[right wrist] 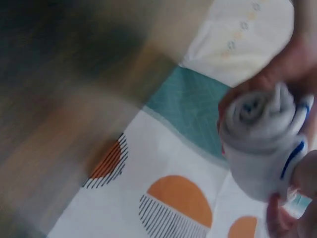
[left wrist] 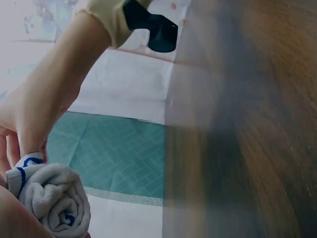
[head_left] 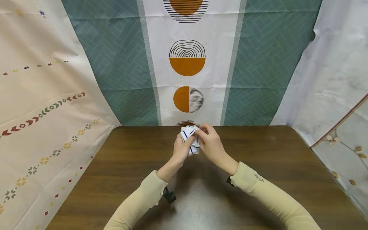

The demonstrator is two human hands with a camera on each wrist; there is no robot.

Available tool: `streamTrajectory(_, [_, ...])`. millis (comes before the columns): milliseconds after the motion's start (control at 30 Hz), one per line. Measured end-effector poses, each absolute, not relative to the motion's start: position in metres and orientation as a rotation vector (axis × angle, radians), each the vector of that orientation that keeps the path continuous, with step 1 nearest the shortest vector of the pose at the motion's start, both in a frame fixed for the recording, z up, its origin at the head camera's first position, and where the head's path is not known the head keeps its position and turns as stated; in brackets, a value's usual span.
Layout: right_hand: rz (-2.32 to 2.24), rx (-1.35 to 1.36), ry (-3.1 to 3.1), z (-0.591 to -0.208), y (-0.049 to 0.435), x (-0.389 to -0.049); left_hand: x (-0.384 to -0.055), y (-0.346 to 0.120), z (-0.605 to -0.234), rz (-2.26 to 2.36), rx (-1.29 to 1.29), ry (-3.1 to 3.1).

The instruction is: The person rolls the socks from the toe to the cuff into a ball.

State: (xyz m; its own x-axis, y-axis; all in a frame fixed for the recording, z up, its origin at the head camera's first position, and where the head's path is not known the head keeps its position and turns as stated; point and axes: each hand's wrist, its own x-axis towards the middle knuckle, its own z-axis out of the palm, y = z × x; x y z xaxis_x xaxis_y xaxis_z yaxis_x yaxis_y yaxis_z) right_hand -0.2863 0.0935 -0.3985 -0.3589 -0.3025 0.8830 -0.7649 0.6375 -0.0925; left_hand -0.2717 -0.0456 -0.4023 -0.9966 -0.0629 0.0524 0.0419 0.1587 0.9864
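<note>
A white towel (head_left: pixel 189 131) with blue stripes is held up in both hands, above the far edge of the table. It is wound into a tight roll, and its spiral end (left wrist: pixel 62 208) faces the left wrist camera. My left hand (head_left: pixel 181 149) grips the roll from the left side. From the right, my right hand (head_left: pixel 212 143) pinches a loose striped flap of the towel. The right wrist view shows the other spiral end (right wrist: pixel 250 109), slightly blurred, with left-hand fingers curled behind it.
A dark brown wooden table (head_left: pixel 129 166) lies beneath the forearms. Behind it hangs a green and white cloth (head_left: pixel 187 80) with orange circles. Patterned light cloths (head_left: pixel 43 127) hang at both sides. Black wrist straps (head_left: pixel 169 195) show below the sleeves.
</note>
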Motion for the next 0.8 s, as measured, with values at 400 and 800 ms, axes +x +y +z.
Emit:
streamTrajectory(400, [0.666,1.058,-1.779,-0.378,0.117,-0.296,-0.267,-0.065,-0.393,-2.036,-0.632,-2.489])
streamTrajectory(800, [1.587,0.853,-2.353,-0.36,0.133,-0.289,-0.257,-0.084,-0.371,-1.484,-1.242,-2.66])
